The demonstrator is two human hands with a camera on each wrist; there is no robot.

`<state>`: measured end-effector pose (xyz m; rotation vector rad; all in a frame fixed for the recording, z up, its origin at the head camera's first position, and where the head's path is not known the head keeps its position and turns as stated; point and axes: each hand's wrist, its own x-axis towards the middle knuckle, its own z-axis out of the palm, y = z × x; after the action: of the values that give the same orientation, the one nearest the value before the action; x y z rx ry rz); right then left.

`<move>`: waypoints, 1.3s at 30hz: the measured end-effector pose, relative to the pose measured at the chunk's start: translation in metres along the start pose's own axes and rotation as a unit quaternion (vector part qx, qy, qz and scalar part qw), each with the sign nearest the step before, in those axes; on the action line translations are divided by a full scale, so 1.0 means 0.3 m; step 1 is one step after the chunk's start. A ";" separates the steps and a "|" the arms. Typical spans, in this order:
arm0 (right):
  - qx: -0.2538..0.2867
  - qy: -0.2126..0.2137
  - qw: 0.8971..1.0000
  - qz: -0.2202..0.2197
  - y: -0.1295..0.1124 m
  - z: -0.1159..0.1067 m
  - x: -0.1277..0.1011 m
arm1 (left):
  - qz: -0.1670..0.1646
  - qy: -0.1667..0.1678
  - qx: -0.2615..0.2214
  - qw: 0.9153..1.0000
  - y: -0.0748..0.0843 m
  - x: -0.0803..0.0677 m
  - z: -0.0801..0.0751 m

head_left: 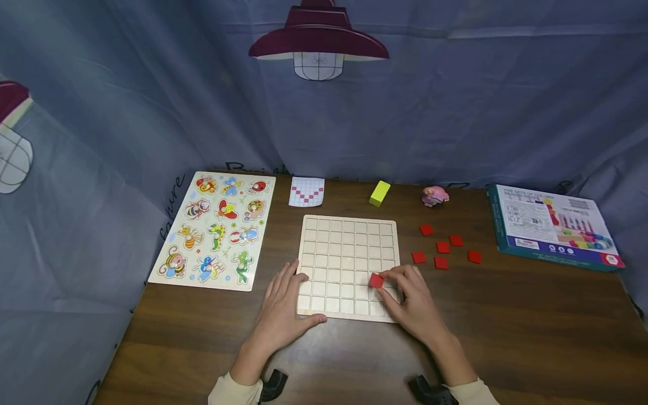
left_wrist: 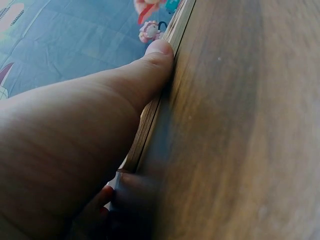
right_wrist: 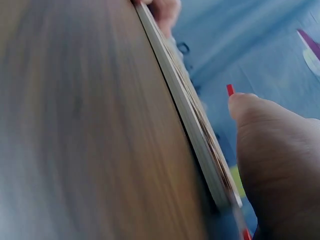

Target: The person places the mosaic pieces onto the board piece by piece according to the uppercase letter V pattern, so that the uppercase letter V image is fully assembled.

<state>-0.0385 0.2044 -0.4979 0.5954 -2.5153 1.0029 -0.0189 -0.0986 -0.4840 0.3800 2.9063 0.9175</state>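
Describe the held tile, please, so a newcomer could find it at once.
Find the pale grid board. Near its lower right corner, the right hand pinches a red tile. It alone is held; the other red tiles lie on the table.

Tiles (head_left: 442, 247) right of grid board (head_left: 340, 259); puzzle (head_left: 206, 224) left; card (head_left: 306, 192) behind.

A cream left sleeve (head_left: 234, 392) is showing at the head view's seven o'clock, a cream right sleeve (head_left: 473, 392) at five. Angular black mounts (head_left: 274, 386) are sitting beside both.
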 end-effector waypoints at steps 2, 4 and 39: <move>0.003 -0.014 1.000 -0.013 -0.024 0.026 0.012 | -0.003 -0.002 0.001 1.000 -0.001 0.000 0.000; -0.004 -0.032 0.999 -0.026 -0.048 0.050 0.021 | -0.006 -0.003 0.001 1.000 -0.001 0.000 0.000; -0.032 -0.056 0.998 0.018 -0.092 0.060 0.055 | 0.013 0.013 0.009 1.000 0.002 -0.005 -0.004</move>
<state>-0.0417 0.1693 -0.4869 0.6038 -2.6549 0.9210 -0.0176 -0.0991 -0.4828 0.4104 2.9412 0.9076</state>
